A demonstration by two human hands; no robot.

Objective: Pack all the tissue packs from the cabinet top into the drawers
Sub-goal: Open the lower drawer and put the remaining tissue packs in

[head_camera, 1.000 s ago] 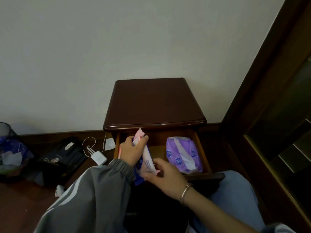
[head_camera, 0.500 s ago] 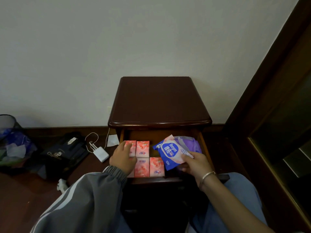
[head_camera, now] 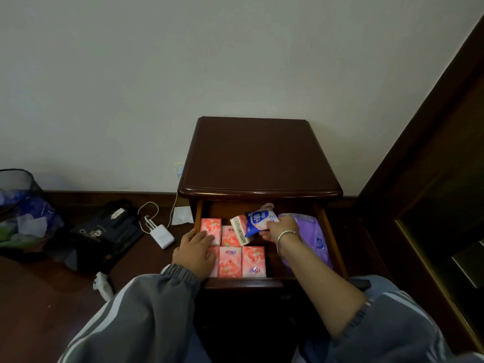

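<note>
The dark wooden cabinet (head_camera: 259, 158) has a bare top and its upper drawer (head_camera: 331, 239) pulled out. Several pink tissue packs (head_camera: 253, 260) lie flat in the drawer's left half, and one pink pack (head_camera: 239, 229) stands tilted at the back. My left hand (head_camera: 195, 251) rests palm down on the left packs, fingers spread. My right hand (head_camera: 279, 227) is inside the drawer, shut on a blue and white tissue pack (head_camera: 258, 220). A large purple tissue pack (head_camera: 314, 237) lies along the drawer's right side, partly hidden by my forearm.
On the floor to the left lie a white charger with cable (head_camera: 162, 235), a black bag (head_camera: 104, 231) and a crumpled white scrap (head_camera: 103, 284). A mesh waste bin (head_camera: 18, 205) stands far left. A dark wooden door frame (head_camera: 432, 153) rises on the right.
My right hand has carried the blue and white pack deeper into the drawer, toward the back middle. My left hand has slid forward onto the left pink packs.
</note>
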